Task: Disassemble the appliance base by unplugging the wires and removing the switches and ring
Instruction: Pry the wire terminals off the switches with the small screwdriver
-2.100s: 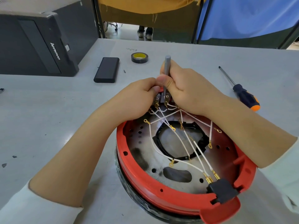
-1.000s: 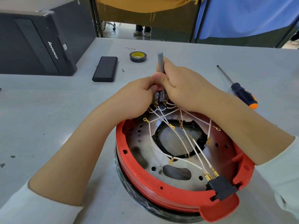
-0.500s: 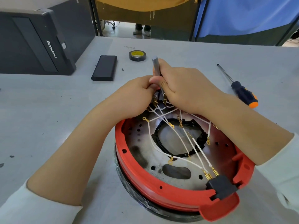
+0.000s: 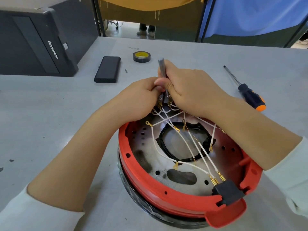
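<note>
- Red appliance base (image 4: 166, 195) with a black underside, below both hands.
- White wires (image 4: 196, 145) tipped with brass-gold terminals, crossing a black ring (image 4: 162, 144).
- Grey metal tool (image 4: 161, 67) gripped in the right hand (image 4: 188, 90).
- Screwdriver (image 4: 250, 95), black and orange handle, right of the hands.
- Black tape roll (image 4: 141, 56), yellow core, beyond the left hand (image 4: 138, 99).
- Grey table (image 4: 50, 105).

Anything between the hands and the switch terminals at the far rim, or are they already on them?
Nothing visible stands between. The left hand and right hand are already at the switch terminals on the far rim; the right hand grips a grey tool pointed into them. The contact point itself is hidden by the fingers.
</note>
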A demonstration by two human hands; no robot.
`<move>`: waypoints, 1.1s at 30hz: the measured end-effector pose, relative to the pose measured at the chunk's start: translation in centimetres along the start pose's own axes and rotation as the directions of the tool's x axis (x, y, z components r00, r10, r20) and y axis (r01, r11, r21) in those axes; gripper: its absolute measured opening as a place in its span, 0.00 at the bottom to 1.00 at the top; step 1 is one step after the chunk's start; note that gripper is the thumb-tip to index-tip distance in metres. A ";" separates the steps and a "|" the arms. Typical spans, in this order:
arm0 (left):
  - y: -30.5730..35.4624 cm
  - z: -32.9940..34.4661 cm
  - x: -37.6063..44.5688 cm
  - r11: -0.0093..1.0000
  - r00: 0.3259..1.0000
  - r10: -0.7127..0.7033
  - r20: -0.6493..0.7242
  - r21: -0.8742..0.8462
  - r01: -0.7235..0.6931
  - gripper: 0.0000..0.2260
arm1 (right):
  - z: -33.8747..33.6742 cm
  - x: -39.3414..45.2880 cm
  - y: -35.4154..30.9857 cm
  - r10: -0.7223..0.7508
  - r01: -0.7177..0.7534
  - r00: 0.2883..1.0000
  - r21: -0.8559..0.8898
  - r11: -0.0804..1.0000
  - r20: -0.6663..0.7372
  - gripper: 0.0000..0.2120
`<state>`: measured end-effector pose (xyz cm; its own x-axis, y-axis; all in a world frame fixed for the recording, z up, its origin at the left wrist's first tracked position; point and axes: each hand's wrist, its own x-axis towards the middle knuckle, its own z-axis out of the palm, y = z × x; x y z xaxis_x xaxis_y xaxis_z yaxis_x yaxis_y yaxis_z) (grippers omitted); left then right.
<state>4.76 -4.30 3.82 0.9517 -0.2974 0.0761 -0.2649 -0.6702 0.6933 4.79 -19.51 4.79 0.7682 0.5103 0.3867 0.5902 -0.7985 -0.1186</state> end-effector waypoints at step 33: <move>-0.1 -0.1 0.0 1.000 1.000 0.010 0.000 0.001 -0.010 0.12 | 0.3 0.2 0.4 -0.027 0.025 0.998 0.030 0.999 0.055 0.07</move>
<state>4.85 -4.12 3.82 0.9490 -0.3044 0.0827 -0.2746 -0.6681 0.6915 5.29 -19.59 4.52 0.7644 0.5484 0.3391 0.6166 -0.7755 -0.1359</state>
